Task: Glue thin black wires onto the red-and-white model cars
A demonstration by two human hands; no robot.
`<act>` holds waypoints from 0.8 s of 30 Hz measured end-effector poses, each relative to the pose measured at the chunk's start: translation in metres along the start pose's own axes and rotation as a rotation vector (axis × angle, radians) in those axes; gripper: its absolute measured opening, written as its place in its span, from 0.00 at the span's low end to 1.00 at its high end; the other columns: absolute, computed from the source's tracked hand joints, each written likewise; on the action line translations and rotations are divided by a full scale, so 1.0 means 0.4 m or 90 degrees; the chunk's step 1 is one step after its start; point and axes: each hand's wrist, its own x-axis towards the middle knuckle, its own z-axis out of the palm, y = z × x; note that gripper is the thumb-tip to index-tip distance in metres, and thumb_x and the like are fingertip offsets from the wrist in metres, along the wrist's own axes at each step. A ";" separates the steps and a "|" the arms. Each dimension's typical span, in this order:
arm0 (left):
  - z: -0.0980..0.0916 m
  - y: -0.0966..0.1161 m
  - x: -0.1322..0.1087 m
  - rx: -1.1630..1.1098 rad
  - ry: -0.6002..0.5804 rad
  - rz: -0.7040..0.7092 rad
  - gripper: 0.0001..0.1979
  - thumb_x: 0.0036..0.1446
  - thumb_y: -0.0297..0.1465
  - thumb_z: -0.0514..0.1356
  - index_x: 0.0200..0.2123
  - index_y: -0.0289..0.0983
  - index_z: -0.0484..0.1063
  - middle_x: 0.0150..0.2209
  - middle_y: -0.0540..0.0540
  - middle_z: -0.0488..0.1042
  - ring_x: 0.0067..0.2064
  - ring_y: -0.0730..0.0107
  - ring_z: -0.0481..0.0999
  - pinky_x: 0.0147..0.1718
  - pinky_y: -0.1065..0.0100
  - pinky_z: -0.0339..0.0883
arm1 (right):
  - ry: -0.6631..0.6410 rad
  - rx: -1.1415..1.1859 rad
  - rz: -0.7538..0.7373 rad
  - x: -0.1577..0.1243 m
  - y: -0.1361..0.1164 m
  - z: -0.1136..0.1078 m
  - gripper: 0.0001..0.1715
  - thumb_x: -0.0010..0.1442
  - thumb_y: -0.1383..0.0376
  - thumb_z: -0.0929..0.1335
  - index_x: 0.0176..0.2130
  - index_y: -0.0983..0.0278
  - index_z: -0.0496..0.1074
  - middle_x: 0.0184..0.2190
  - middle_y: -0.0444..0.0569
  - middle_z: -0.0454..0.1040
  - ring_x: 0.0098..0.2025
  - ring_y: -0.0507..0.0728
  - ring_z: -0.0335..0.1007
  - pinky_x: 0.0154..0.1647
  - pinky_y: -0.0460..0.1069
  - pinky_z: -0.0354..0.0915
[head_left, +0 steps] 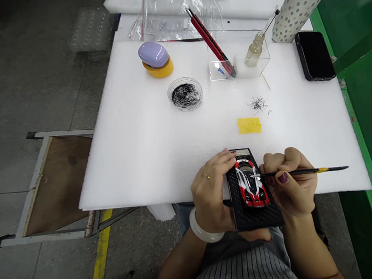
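Observation:
My left hand [210, 191] is wrapped round a black textured display base [242, 216] that carries a small red, white and black model car [253, 183]. The base is held tilted at the table's front edge. Pinched in my right hand [292, 183] is a thin black paintbrush [303, 171] with a yellow band, held level. Its tip is over the middle of the car; whether it touches I cannot tell. Just beyond the car lies a piece of yellow tape [249, 125] with small clear drops on it.
Black fine strands fill a round clear dish [185, 95], and more lie in a loose pile [258, 104]. Behind are a lilac and yellow object [155, 58], a clear box [240, 70] with a red utility knife [211, 42] and glass bottle [254, 50], and a black phone-like device [315, 56].

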 end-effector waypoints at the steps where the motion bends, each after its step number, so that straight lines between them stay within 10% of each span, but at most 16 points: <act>1: 0.000 0.000 0.000 -0.002 0.003 0.000 0.47 0.49 0.71 0.55 0.53 0.35 0.71 0.50 0.35 0.80 0.57 0.47 0.79 0.58 0.44 0.74 | -0.002 0.003 -0.002 0.000 0.000 0.001 0.10 0.62 0.64 0.74 0.32 0.59 0.70 0.21 0.40 0.66 0.22 0.51 0.58 0.24 0.47 0.59; 24: 0.001 0.009 -0.004 0.066 -0.014 0.031 0.49 0.45 0.71 0.58 0.54 0.36 0.69 0.51 0.35 0.79 0.57 0.46 0.78 0.60 0.46 0.71 | 0.038 0.022 -0.007 0.021 -0.017 -0.007 0.15 0.58 0.57 0.75 0.30 0.57 0.67 0.18 0.39 0.59 0.20 0.52 0.51 0.18 0.46 0.52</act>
